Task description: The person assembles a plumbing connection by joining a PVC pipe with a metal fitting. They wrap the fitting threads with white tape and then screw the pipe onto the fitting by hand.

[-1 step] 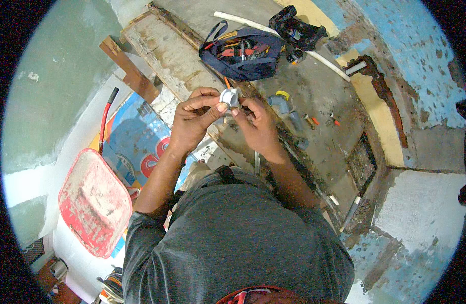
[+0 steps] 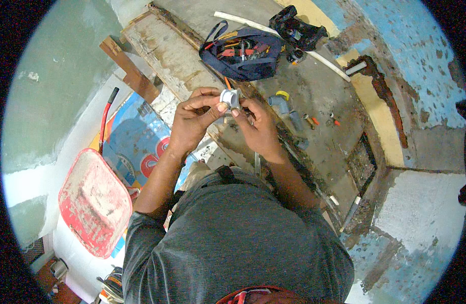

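Above my waist, both hands hold a small white tape spool (image 2: 230, 98) with a round rim facing left. My left hand (image 2: 196, 115) pinches its left side, thumb against the rim and the other fingers curled behind. My right hand (image 2: 255, 123) grips the right side between thumb and fingertips, which partly cover it. Just beyond the hands lies a dark blue tool bag (image 2: 258, 68), open and full of tools. To the right of my right hand, a grey pipe elbow (image 2: 280, 103) and a roll of yellow tape (image 2: 282, 95) rest on the floor.
Small orange-tipped fittings (image 2: 310, 120) lie on the concrete floor. A long white pipe (image 2: 328, 65) passes behind the bag, beside a black plastic bag (image 2: 297, 28). Wooden boards (image 2: 167, 55) lie at the far left. A red wheelbarrow tray (image 2: 95, 202) stands at my left.
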A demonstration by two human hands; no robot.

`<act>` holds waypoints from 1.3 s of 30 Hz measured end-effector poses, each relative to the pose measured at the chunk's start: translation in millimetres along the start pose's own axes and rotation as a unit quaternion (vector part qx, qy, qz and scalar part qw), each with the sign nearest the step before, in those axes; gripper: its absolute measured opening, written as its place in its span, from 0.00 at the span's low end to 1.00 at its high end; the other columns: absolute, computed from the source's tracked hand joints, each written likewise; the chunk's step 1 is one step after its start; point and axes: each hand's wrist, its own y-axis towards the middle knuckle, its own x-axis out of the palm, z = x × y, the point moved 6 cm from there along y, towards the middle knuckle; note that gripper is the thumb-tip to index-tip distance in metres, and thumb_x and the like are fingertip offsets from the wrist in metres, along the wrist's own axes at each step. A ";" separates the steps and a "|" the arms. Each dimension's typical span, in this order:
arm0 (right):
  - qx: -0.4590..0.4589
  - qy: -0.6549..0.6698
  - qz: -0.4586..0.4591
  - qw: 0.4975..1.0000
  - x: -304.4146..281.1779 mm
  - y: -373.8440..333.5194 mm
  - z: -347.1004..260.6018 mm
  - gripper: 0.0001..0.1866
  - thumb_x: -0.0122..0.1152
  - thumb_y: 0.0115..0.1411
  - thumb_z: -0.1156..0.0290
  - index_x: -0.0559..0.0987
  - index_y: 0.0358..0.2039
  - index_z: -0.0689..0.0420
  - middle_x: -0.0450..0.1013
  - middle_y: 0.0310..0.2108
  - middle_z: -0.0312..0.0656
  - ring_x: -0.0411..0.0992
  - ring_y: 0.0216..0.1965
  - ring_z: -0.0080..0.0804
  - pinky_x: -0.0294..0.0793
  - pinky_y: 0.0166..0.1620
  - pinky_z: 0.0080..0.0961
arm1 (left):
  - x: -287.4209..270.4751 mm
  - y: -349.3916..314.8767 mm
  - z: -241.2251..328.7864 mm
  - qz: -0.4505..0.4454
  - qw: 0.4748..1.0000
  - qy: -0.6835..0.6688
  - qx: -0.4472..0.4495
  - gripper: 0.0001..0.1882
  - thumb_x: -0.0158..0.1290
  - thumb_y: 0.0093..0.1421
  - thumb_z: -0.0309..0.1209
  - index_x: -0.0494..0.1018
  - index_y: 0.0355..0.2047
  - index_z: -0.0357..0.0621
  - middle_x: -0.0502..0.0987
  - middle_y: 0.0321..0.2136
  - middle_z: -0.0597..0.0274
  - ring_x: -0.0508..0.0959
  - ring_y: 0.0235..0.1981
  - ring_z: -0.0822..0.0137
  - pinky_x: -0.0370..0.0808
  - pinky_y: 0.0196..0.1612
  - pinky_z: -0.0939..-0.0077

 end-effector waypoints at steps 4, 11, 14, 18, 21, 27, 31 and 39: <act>0.004 0.017 0.014 1.000 -0.2 -1.0 1.0 0.09 0.65 0.68 0.71 0.79 0.44 0.63 0.74 0.40 0.40 0.73 0.42 0.24 0.73 0.41 0.22 | 1.2 10.5 -2.0 -0.026 0.998 -0.060 -0.012 0.06 0.66 0.64 0.25 0.86 0.41 0.41 0.79 0.57 0.54 0.79 0.55 0.64 0.79 0.55 0.70; -0.060 -0.064 0.008 0.996 2.9 -6.6 3.7 0.11 0.65 0.69 0.71 0.80 0.48 0.64 0.73 0.41 0.40 0.75 0.42 0.27 0.75 0.39 0.23 | -5.4 13.7 -3.9 -0.010 0.998 0.035 0.042 0.08 0.69 0.59 0.24 0.87 0.40 0.42 0.81 0.51 0.56 0.79 0.53 0.65 0.77 0.55 0.70; -0.031 -0.022 -0.027 0.999 3.0 -14.9 5.7 0.12 0.64 0.69 0.71 0.80 0.49 0.64 0.72 0.45 0.40 0.74 0.47 0.28 0.77 0.45 0.25 | -7.5 15.5 -6.4 -0.010 0.997 0.053 0.054 0.08 0.71 0.57 0.23 0.87 0.38 0.42 0.81 0.48 0.58 0.79 0.50 0.67 0.76 0.54 0.72; -0.009 0.075 -0.061 0.995 3.6 -18.6 -3.6 0.13 0.63 0.70 0.71 0.81 0.51 0.64 0.70 0.55 0.41 0.72 0.53 0.29 0.75 0.53 0.26 | -11.0 18.3 -13.2 -0.020 0.997 0.035 0.061 0.09 0.71 0.56 0.23 0.88 0.38 0.44 0.80 0.46 0.60 0.79 0.48 0.67 0.76 0.52 0.73; -0.022 0.115 -0.068 0.991 -1.4 -15.9 -21.1 0.14 0.61 0.71 0.69 0.82 0.50 0.64 0.68 0.62 0.41 0.71 0.55 0.29 0.74 0.55 0.27 | -16.0 21.3 -16.0 -0.041 0.995 0.060 0.074 0.09 0.72 0.55 0.23 0.88 0.37 0.45 0.80 0.44 0.61 0.79 0.47 0.68 0.76 0.51 0.73; 0.030 0.269 -0.086 0.959 -15.5 -5.1 -47.1 0.23 0.59 0.72 0.62 0.78 0.59 0.65 0.74 0.62 0.45 0.74 0.57 0.35 0.72 0.60 0.35 | -20.0 23.9 -11.5 -0.096 0.986 0.086 0.106 0.09 0.73 0.54 0.23 0.87 0.36 0.46 0.81 0.42 0.62 0.79 0.46 0.68 0.75 0.50 0.73; 0.009 0.402 -0.066 0.913 -14.5 10.4 -49.5 0.23 0.53 0.74 0.61 0.78 0.58 0.68 0.76 0.59 0.54 0.75 0.60 0.40 0.71 0.63 0.38 | -15.3 23.2 -4.1 -0.134 0.974 0.146 0.114 0.08 0.73 0.53 0.26 0.87 0.34 0.46 0.81 0.39 0.63 0.79 0.44 0.66 0.74 0.49 0.70; 0.067 0.447 -0.101 0.886 -9.4 66.6 -16.8 0.26 0.46 0.77 0.55 0.79 0.57 0.65 0.79 0.55 0.48 0.75 0.58 0.43 0.68 0.66 0.43 | -6.7 19.4 6.7 -0.185 0.969 0.122 0.110 0.08 0.73 0.53 0.26 0.87 0.33 0.46 0.81 0.40 0.62 0.78 0.44 0.66 0.73 0.50 0.69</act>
